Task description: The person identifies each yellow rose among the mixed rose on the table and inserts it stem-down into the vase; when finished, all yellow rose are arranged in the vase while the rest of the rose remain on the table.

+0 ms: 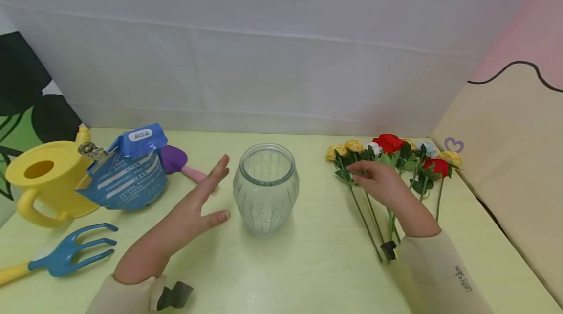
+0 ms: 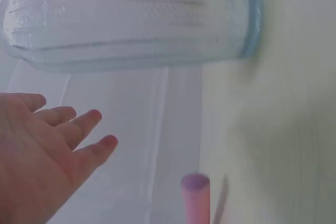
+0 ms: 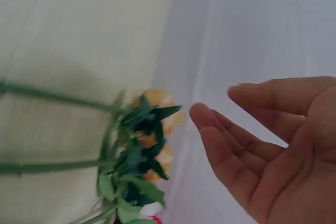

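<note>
Several left fingers [image 1: 214,173] hover near a vase [image 1: 266,204]; right fingers [image 1: 366,167], flowers [image 1: 389,143].

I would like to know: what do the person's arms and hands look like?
The left sleeve and right sleeve are pale beige. The right one carries dark lettering; a dark angular piece shows at the left cuff. The left hand and right hand wear no gloves.

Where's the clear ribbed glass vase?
In the head view, the vase stands near the middle of the pale yellow table, just right of the person's left hand.
</note>
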The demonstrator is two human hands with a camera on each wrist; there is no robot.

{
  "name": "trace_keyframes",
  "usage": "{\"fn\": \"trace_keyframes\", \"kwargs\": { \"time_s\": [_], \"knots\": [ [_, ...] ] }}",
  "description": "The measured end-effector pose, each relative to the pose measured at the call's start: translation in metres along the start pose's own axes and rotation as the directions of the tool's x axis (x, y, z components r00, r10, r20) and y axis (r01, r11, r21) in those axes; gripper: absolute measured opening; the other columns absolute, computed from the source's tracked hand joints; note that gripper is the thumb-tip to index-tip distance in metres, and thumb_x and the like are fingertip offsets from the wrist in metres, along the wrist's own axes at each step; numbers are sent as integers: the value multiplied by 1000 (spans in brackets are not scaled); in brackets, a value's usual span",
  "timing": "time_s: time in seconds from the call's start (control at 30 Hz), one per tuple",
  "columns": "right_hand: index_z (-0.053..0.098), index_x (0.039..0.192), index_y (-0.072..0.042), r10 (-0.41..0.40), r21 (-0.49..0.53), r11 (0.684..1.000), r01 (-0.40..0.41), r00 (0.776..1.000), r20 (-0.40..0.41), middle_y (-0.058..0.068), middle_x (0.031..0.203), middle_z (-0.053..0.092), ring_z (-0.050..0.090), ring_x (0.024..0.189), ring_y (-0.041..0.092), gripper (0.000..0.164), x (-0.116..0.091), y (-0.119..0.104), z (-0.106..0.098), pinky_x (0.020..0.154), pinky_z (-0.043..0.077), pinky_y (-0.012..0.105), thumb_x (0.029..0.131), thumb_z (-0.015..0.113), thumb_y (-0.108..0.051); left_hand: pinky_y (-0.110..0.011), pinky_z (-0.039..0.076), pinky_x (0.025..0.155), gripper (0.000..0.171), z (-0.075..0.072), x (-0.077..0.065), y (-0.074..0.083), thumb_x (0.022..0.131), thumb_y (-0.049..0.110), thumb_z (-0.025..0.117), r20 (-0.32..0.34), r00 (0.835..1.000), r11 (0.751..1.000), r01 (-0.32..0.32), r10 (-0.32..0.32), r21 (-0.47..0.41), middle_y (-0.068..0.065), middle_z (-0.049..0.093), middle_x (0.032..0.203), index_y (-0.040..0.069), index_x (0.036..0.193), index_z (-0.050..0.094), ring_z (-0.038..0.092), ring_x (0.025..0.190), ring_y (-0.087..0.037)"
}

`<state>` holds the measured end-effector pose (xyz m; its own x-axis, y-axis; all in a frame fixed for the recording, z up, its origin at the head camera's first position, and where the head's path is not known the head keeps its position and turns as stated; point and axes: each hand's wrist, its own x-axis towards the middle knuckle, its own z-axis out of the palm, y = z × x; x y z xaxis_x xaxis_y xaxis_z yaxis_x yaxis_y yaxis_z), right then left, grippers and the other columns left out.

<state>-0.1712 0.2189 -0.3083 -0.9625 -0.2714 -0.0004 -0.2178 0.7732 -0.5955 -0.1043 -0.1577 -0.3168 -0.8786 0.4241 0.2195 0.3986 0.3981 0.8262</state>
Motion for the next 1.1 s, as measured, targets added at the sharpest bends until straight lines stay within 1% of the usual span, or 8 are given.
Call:
{"fn": "trace_keyframes", "kwargs": {
  "time_s": [0.1,0.2,0.3,0.4,0.5,0.67,0.9,1.1],
  "knots": [
    [63,114,-2,36,-64,997,-32,997,64,16,109,61,57,89,27,25,14,11,4,69,50,37,91,55,-9,-62,22,102,95,6,7,-1,80,41,70,-11,994,992,-107,107,-67,-8,14,153,23,150,8,20,135,-38],
    [66,108,-2,62,-158,986,-45,993,104,16,107,62,58,93,30,22,25,19,11,71,51,39,89,55,-5,-58,28,101,101,10,13,-1,75,45,73,-38,989,985,-148,145,-85,-8,16,153,17,150,11,23,134,-38],
    [68,103,-1,87,-219,974,-57,988,126,16,103,64,59,91,31,20,32,23,16,71,52,40,86,56,-2,-56,31,101,103,14,16,3,72,37,78,-60,992,990,-112,107,-86,-9,19,152,16,149,13,24,133,-37],
    [69,99,0,121,-223,971,-86,982,145,14,98,66,62,80,26,18,35,24,18,66,53,36,86,57,-1,-53,32,101,104,16,18,7,69,25,82,-72,996,994,-52,46,-92,-7,24,150,21,149,16,25,134,-33],
    [70,95,-1,144,-212,971,-109,977,158,12,93,67,61,67,20,14,37,25,20,60,52,31,86,60,-3,-53,34,101,105,18,20,9,66,20,84,-83,996,995,-24,16,-95,-6,29,148,23,149,20,26,134,-30],
    [71,90,-4,172,-191,972,-140,971,163,11,95,66,59,61,15,9,39,31,26,58,50,28,85,64,-6,-53,35,100,102,23,23,10,66,21,85,-103,994,995,14,-24,-94,-5,33,147,24,147,24,27,134,-27],
    [68,91,-2,180,-112,980,-162,969,169,4,71,63,58,58,14,10,40,34,32,56,50,29,81,66,-4,-50,39,98,97,29,24,15,65,24,85,-167,982,994,73,-85,-76,-3,38,143,24,145,30,32,131,-26],
    [67,97,-2,148,-56,988,-141,976,160,5,79,61,55,58,15,18,39,36,28,54,48,29,80,60,0,-49,39,98,96,30,24,18,63,25,86,-191,972,989,128,-140,-76,-1,42,141,25,144,33,35,129,-26]
  ]
}}
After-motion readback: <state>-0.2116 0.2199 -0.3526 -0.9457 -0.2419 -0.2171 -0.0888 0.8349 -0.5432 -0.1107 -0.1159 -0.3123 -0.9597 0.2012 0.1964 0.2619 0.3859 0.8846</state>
